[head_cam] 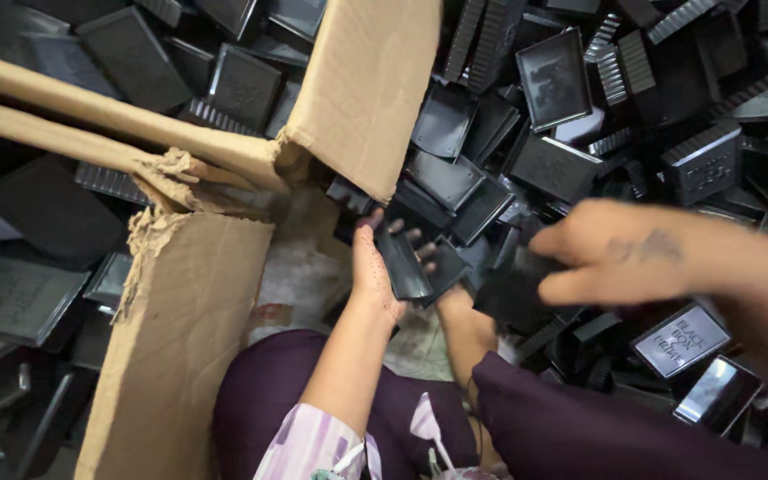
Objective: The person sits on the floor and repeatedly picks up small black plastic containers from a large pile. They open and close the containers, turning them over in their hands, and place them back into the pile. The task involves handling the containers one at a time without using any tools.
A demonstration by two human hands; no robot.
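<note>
1. Two hands work low over a heap of black plastic trays (571, 107) that fills the far and right side of the scene, beside a torn cardboard box (357, 98) on the left.
2. Left hand (373, 267), palm up near the centre, holds a small stack of trays (411, 262). The fingers curl up round its far edge and the thumb side lies along the near edge.
3. Right hand (611, 258) comes in from the right, blurred by motion. Its fingers bend over a dark tray (513, 289) just right of the stack. Whether they have closed on it cannot be told.
4. Handling judgement: the trays look thin, light and slippery, so the stack probably sits safest with its edges squared and its base flat on the palm.
5. Any tray added would likely nest best if turned the same way up as those held and slid in level, not tipped.
6. Loose ribbed pieces (615, 76) and a tray with a pale label (679, 340) lie close by. A snagged rim could spill the stack.
</note>
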